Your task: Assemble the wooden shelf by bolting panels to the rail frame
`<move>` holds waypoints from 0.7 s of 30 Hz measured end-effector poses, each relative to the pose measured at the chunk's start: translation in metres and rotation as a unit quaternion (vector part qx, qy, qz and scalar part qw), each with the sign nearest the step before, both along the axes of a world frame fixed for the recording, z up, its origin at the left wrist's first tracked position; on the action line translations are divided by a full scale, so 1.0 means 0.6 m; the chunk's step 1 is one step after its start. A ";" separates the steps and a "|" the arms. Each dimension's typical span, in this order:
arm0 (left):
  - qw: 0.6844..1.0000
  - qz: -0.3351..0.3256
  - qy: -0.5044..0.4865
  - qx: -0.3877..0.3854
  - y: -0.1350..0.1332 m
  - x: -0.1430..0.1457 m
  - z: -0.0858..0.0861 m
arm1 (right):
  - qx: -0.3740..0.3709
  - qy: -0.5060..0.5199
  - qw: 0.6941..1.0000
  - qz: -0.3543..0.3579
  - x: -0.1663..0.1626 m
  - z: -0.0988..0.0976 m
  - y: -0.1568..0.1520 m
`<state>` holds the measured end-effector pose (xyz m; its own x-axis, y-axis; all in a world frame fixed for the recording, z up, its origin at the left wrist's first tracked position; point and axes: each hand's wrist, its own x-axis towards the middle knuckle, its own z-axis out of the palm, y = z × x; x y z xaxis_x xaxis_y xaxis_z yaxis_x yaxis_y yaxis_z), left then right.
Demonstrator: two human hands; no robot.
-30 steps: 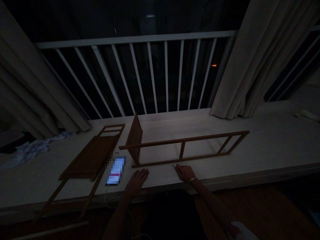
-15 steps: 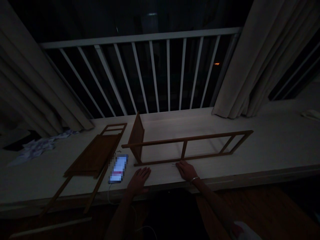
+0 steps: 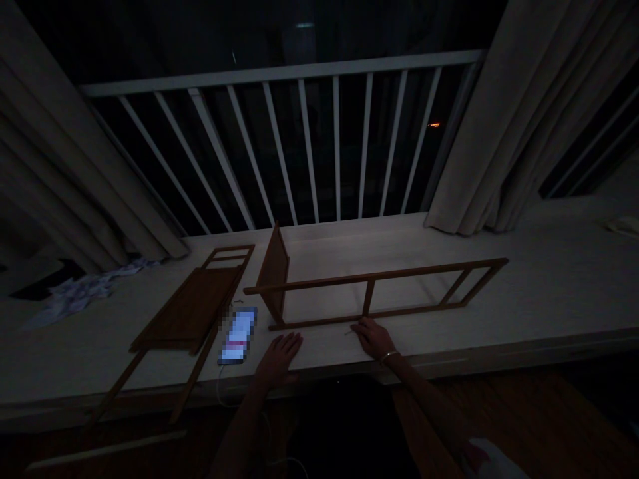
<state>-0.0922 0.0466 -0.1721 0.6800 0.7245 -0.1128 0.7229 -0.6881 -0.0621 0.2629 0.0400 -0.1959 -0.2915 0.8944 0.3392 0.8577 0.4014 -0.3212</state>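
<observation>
A brown wooden frame (image 3: 368, 298) lies on its side on the pale ledge (image 3: 424, 339), with an upright panel (image 3: 273, 263) at its left end. My right hand (image 3: 374, 339) is by the frame's near rail, below the middle crosspiece, fingers drawn together. A small thin piece (image 3: 349, 332) pokes out at its fingertips, too dim to name. Palm down on the ledge's front part, my left hand (image 3: 279, 357) has its fingers stretched out and holds nothing. Left of it lies a lit phone (image 3: 238, 336), its screen blurred out.
A second wooden frame with panels (image 3: 192, 309) lies at left, its legs jutting over the ledge's edge. Small dark bits (image 3: 238, 302) lie above the phone. A white cable (image 3: 219, 389) hangs down. Behind stand a white railing (image 3: 284, 73) and curtains (image 3: 469, 146). The room is dark.
My right hand's fingertips have shifted slightly, and the thin piece at them shows less distinctly. My left hand and the wooden frames stay put; the view has moved a little.
</observation>
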 end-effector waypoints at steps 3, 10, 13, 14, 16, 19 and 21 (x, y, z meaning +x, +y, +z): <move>1.000 0.001 -0.002 0.000 0.002 -0.002 -0.007 | -0.001 0.005 1.000 -0.001 0.000 -0.003 0.000; 1.000 -0.002 -0.008 -0.006 0.006 -0.006 -0.015 | -0.007 0.004 1.000 -0.020 -0.004 0.000 0.000; 1.000 -0.001 -0.006 -0.009 0.006 -0.006 -0.015 | -0.013 0.000 0.999 -0.029 -0.006 0.004 -0.001; 1.000 0.000 -0.006 -0.008 0.005 -0.006 -0.015 | -0.016 -0.001 0.999 -0.033 -0.007 0.005 -0.001; 1.000 0.002 -0.009 -0.004 0.003 -0.005 -0.013 | -0.023 -0.004 0.999 -0.038 -0.008 0.008 -0.002; 1.000 0.001 -0.009 0.000 0.000 -0.002 -0.008 | -0.033 -0.007 0.998 -0.045 -0.009 0.011 -0.002; 1.000 0.000 -0.006 0.000 -0.002 0.000 -0.003 | -0.039 -0.009 0.998 -0.047 -0.009 0.013 -0.001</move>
